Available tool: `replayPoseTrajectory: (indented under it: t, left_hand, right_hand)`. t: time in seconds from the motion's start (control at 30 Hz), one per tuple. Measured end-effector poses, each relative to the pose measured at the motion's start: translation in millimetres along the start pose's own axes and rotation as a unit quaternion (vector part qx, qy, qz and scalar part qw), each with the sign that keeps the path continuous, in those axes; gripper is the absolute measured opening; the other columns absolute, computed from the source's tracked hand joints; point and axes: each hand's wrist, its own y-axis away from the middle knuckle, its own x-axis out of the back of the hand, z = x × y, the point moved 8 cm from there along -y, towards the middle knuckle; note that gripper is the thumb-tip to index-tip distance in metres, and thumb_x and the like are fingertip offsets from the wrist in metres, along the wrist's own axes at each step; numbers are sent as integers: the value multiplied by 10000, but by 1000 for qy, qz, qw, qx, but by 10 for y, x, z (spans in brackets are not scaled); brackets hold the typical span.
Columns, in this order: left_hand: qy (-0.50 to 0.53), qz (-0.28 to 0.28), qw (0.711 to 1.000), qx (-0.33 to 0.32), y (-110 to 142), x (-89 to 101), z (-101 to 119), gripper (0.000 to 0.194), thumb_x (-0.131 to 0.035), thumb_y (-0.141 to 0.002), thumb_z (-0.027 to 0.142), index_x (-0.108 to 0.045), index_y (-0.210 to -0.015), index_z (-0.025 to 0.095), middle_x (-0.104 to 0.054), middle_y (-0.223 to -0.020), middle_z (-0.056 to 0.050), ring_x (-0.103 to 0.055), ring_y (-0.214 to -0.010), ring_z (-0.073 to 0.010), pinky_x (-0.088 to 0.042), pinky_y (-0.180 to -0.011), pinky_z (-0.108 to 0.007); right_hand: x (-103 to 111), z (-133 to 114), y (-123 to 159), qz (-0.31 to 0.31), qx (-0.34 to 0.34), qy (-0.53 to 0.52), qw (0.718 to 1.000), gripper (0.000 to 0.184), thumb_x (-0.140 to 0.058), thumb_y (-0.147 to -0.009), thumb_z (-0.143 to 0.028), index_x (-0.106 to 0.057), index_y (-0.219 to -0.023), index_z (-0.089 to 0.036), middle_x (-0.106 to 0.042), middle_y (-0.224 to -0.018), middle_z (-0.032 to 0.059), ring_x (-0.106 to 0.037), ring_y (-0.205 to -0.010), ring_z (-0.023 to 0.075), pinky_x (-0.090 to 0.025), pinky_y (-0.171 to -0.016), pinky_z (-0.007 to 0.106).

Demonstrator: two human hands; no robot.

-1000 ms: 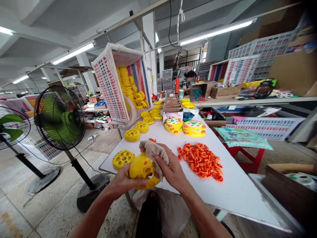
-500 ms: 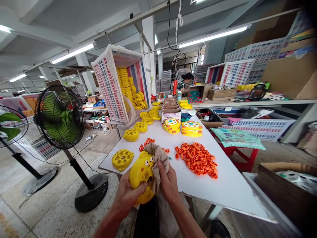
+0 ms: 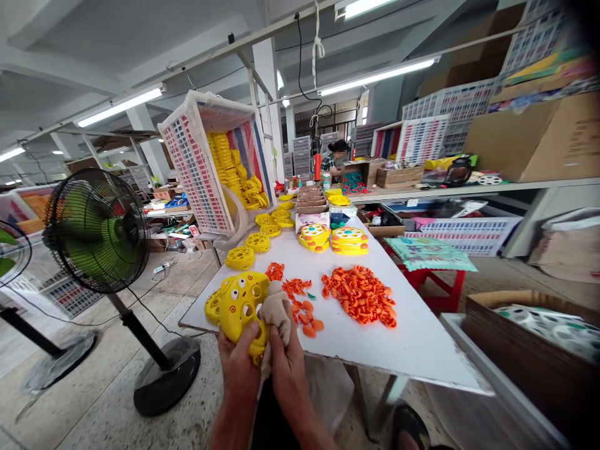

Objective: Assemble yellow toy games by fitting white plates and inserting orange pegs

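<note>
A yellow plastic toy shell [image 3: 240,300] with printed eyes, red swirls and round holes is gripped by my left hand [image 3: 238,365], the thumb over its front. Bunched in my right hand [image 3: 287,356] is a beige cloth [image 3: 276,309], pressed against the shell's right side. Behind the held shell, partly hidden by it, lies another yellow shell [image 3: 212,306] on the white table [image 3: 375,347]. Loose orange plastic pieces [image 3: 307,319] are scattered just beyond my right hand, and a larger heap of orange parts [image 3: 360,295] lies farther right.
More yellow shells [image 3: 240,257] run along the table's left edge. Stacked yellow toys with white discs [image 3: 349,239] stand at the back before cardboard boxes. A tilted crate [image 3: 199,169] holds yellow parts. A black fan [image 3: 98,231] stands left; an open carton [image 3: 525,350] sits right.
The shell has turned so its printed face shows more fully, and sits farther left over the table's edge. The cloth has moved from the face to the shell's right side.
</note>
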Motion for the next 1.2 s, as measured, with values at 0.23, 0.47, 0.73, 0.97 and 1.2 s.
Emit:
replayPoseTrajectory:
  t: [0.23,0.47,0.73,0.97,1.2]
  left_hand:
    - [94,23,994,44,-209,-61,-58,586,-686,-757,27,-624,-1298,245,-811,-944,-41,-787,-847,-254,-662,-751,-342]
    - [218,-108,963,117,-165,-77,-131,534,-511,-908,68,-584,-1404,249,-793,-1153,-95,-758,-1044,-279,-607,-962,-443]
    - [205,-116,961,145,-157,-101,-235,547,-498,-940,65,-538,-1455,247,-798,-1139,-91,-748,-1074,-281,-522,-1079,-517]
    - [197,-39,973,109,-204,90,-77,552,-496,-950,70,-541,-1451,298,-805,-1121,-70,-762,-1035,-253,-539,-1054,-498]
    - [211,-55,971,93,-231,-38,-24,522,-508,-940,88,-583,-1420,279,-805,-1123,-77,-771,-1005,-239,-611,-945,-392]
  right_hand:
    - [-68,78,263,-24,-25,51,998,522,-556,-974,-516,-610,-1381,-193,-630,-1412,151,-554,-1351,322,-425,-1155,482]
    - [-94,-394,-213,-75,12,24,997,528,-501,-997,-538,-595,-1393,-202,-664,-1364,121,-582,-1310,301,-450,-1130,474]
    - [-21,-108,-174,-42,-71,-105,991,581,-567,-955,-552,-537,-1448,-245,-639,-1406,98,-607,-1285,295,-481,-1105,493]
    - [464,-519,-687,44,86,196,976,588,-612,-894,-391,-545,-1432,-162,-605,-1394,188,-545,-1302,381,-431,-1093,615]
    - [66,-486,-196,-101,124,175,971,412,-484,-1004,-313,-600,-1399,-296,-527,-1532,66,-435,-1456,278,-387,-1180,525]
